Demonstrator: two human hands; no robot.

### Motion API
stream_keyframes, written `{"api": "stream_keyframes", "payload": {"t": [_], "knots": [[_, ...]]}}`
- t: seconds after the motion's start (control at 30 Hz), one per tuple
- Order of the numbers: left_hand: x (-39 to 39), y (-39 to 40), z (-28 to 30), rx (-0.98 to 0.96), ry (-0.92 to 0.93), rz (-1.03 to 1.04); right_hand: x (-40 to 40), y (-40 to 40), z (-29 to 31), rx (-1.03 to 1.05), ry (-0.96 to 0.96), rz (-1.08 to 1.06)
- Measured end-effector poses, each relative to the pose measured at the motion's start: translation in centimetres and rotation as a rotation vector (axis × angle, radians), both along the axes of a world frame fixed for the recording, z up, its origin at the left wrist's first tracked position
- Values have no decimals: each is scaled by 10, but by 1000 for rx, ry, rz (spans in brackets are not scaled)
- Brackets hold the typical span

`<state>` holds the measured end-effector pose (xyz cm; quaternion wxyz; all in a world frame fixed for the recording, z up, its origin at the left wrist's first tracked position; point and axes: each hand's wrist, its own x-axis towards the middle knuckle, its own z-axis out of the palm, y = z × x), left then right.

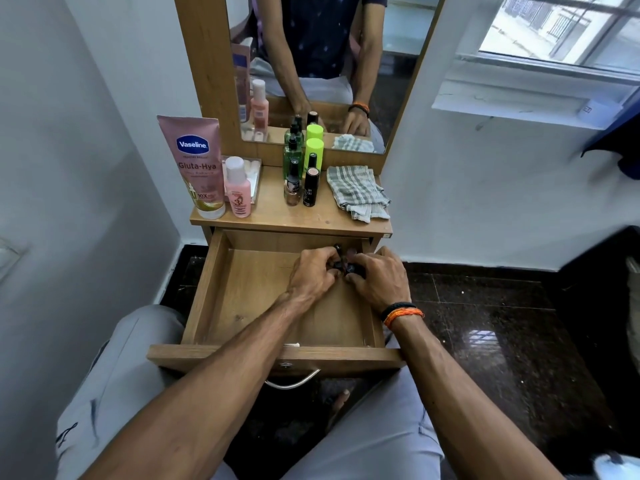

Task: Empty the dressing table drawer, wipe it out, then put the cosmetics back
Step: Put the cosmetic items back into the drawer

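Matt wood drawer (207,292); woven checked cloth (356,192); glossy dark stone floor (485,323)

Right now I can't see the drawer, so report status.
Left hand and right hand both gripping small dark cosmetic items at back of open wooden drawer. Nothing in the way.

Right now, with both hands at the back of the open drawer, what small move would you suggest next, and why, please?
Probably lift out the small dark items that the left hand and right hand are gathering at the back of the drawer, and stand them on the tabletop by the bottles. The rest of the drawer looks bare, and the cloth waits above for wiping.
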<state>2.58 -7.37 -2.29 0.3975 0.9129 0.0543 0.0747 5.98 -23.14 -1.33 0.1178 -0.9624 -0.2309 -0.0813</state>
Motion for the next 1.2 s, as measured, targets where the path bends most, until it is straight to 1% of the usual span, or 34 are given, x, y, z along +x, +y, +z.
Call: {"api": "stream_keyframes", "payload": {"t": [0.2, 0.43, 0.53, 0.67, 0.77, 0.87, 0.97, 1.1, 1.2], "knots": [[-1, -2, 1, 11, -5, -1, -4, -3, -1, 77, -19, -18], [-3, 4, -1, -1, -12, 8, -7, 7, 9, 304, -95, -78], [-6, 14, 2, 36, -24, 37, -2, 21, 23, 413, -135, -93], [-8, 32, 15, 72, -143, 86, 8, 47, 43, 491, -171, -58], [2, 45, 37, 72, -320, 140, 20, 67, 57, 538, -178, -18], [15, 54, 61, 82, -442, 279, 34, 87, 69, 541, -134, 1], [24, 59, 74, 99, -455, 367, 43, 103, 74, 510, -102, 12], [34, 64, 78, 121, -402, 372, 53, 117, 79, 459, -116, 32], [40, 65, 76, 146, -390, 344, 59, 119, 77, 405, -85, 37]]}}
